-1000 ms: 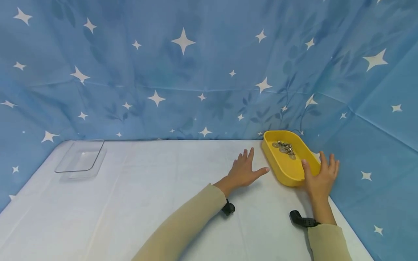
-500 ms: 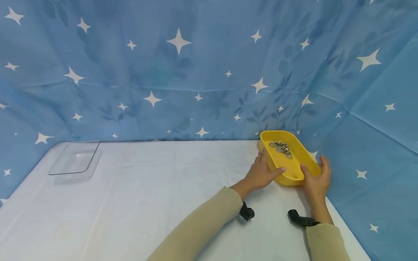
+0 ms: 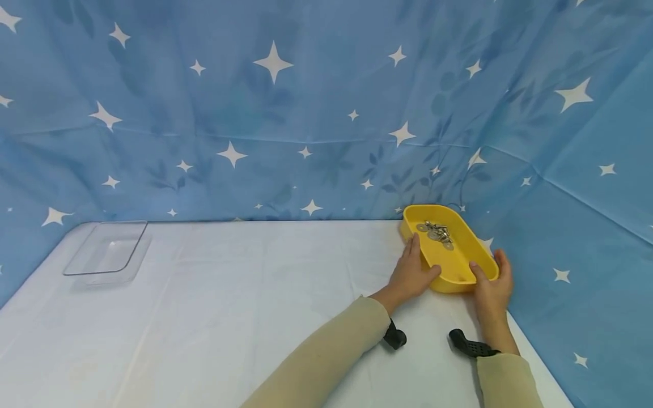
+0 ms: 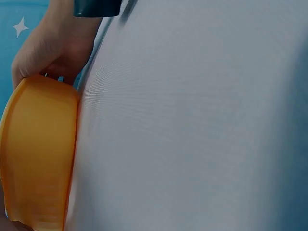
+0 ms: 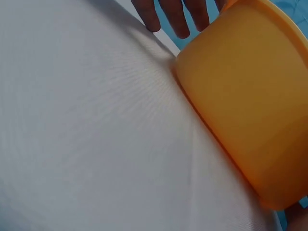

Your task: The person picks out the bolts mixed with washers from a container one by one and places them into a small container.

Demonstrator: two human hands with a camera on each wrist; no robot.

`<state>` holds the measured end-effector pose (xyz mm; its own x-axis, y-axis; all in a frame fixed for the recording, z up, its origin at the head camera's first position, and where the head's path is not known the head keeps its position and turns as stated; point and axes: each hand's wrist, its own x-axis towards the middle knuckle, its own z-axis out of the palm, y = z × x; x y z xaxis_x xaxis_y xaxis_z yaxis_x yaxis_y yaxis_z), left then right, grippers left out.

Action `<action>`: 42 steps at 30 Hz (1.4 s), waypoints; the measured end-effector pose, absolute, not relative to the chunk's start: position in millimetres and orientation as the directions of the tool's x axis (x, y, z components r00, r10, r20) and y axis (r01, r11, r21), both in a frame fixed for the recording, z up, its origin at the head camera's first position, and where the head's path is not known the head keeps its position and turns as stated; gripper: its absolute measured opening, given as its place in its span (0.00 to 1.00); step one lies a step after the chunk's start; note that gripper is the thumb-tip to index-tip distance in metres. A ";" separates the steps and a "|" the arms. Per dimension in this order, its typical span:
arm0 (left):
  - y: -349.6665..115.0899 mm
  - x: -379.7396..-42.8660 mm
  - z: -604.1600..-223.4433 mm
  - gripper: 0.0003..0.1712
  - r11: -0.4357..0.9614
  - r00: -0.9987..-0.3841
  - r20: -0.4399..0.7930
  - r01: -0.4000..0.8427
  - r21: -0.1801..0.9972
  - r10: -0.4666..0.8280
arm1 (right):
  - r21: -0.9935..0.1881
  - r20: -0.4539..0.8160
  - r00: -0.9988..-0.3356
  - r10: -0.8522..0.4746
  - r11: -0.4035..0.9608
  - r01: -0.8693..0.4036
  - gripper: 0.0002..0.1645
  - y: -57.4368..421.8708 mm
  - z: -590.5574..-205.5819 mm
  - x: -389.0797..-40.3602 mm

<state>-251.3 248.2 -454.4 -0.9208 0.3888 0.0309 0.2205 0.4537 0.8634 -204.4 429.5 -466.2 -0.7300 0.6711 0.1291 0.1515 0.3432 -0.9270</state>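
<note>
In the head view a yellow tray (image 3: 455, 262) rests on the white table at the back right. Inside lie several small silvery metal pieces (image 3: 437, 233), some flat and round like washers. My left hand (image 3: 407, 275) holds the tray's left side, its thumb at the near rim. At the near right corner my right hand (image 3: 492, 290) grips the rim, thumb inside and fingers along the outer wall. The left wrist view shows the tray's outer wall (image 4: 41, 149) with the right hand (image 4: 54, 45) beyond it. In the right wrist view, fingers (image 5: 174, 17) show beside the tray.
A clear, square-rimmed container (image 3: 136, 249) stands at the back left of the white table (image 3: 214, 294). Blue star-patterned cloth (image 3: 285, 113) hangs behind the table and along its right side, close to the tray and right hand.
My left hand has moved right and taken hold of the tray's side. My right hand has closed onto its near right corner. The head view has shifted slightly.
</note>
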 end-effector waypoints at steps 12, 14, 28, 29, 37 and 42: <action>246.6 -244.4 -457.0 0.52 0.444 -0.931 0.005 0.178 0.878 0.364 | -0.921 0.020 -0.746 0.665 0.304 0.246 0.38 431.0 -462.8 -198.5; 244.9 -242.9 -457.4 0.51 0.446 -0.936 -0.010 0.158 0.881 0.351 | -0.914 0.008 -0.761 0.649 0.313 0.257 0.39 431.8 -462.8 -199.0; 225.5 -236.9 -458.2 0.51 0.387 -0.951 -0.016 0.110 0.916 0.308 | -0.882 -0.026 -0.871 0.491 0.399 0.251 0.40 430.0 -461.7 -199.9; 223.3 -237.2 -458.5 0.51 0.378 -0.953 -0.013 0.107 0.920 0.303 | -0.884 -0.034 -0.877 0.480 0.394 0.249 0.41 427.9 -461.0 -200.9; 206.1 -240.5 -460.9 0.49 0.307 -0.957 0.003 0.096 0.947 0.291 | -0.897 -0.079 -0.918 0.389 0.374 0.236 0.43 413.9 -456.1 -208.0; 197.3 -241.4 -463.9 0.49 0.267 -0.959 0.021 0.099 0.959 0.281 | -0.893 -0.106 -0.929 0.356 0.377 0.246 0.45 407.2 -453.2 -209.0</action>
